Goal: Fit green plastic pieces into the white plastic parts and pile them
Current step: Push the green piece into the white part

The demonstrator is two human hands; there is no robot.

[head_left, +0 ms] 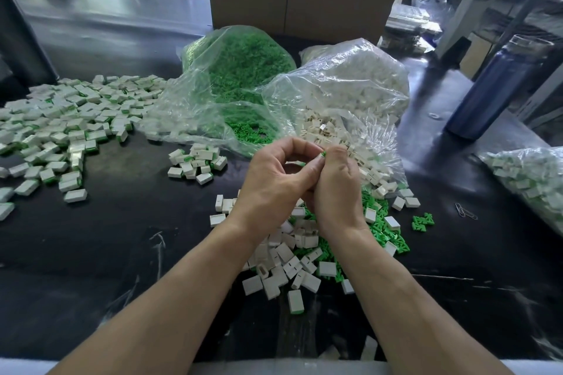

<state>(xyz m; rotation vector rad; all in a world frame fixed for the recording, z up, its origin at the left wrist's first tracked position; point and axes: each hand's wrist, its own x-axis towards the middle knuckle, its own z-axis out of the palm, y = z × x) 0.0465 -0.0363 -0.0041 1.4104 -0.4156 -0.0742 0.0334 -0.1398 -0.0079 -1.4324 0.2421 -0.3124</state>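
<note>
Both hands raised together over black bench [128,222], fingers curled. Left hand [274,179] and right hand [335,189] pinching one small white part [320,156] with green piece [324,153] at its tip; mostly hidden by fingertips. Loose white and green bits heaped beneath wrists. Finished pile [67,125] far left: white blocks, green edges. Clear bag of green pieces [240,67] and bag of white parts [350,82] behind. Blue bottle [496,85] right. No readable writing. Third bag [530,176] cut off at right edge.
</note>
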